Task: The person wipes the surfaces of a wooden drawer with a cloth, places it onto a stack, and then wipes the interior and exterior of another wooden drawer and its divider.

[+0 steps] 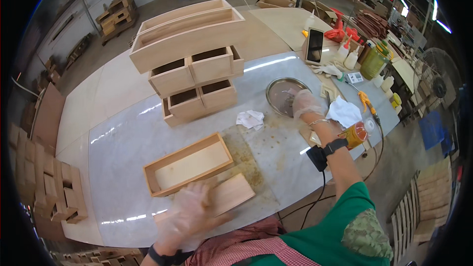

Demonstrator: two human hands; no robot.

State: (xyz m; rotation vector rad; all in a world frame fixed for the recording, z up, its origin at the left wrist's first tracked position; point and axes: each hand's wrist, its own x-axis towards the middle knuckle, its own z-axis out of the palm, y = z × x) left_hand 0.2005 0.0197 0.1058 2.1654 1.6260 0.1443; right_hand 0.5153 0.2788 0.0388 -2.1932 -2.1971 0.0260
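A wooden board (234,194) lies on the table (123,162) close to its near edge. The left hand (192,207), in a clear glove, lies across the board and hides its middle; blur leaves it unclear whether the fingers grip or only press. Well apart from it, the right hand (306,103), gloved too, is over the right side of a round tray (277,93); whether its fingers are closed on anything cannot be told.

Just beyond the board, an open box (189,166) fills the space toward the far edge. Farther that way, small drawers (212,66) are stacked beneath a long box (189,47), blocking the view of the table behind. A crumpled rag (250,119) lies between drawers and tray.

Toward the right edge the table is crowded: a white cloth (344,113), a can (355,135) beside the right forearm, an orange air gun (364,101) with its hose, a loose glove (327,70), an upright phone (314,47), white bottles (351,60) and a greenish jar (372,65). Beyond the right edge stands a fan (436,76).

The can wears an orange-and-red label, and a white card (354,77) near the glove carries dark print, too small to read.
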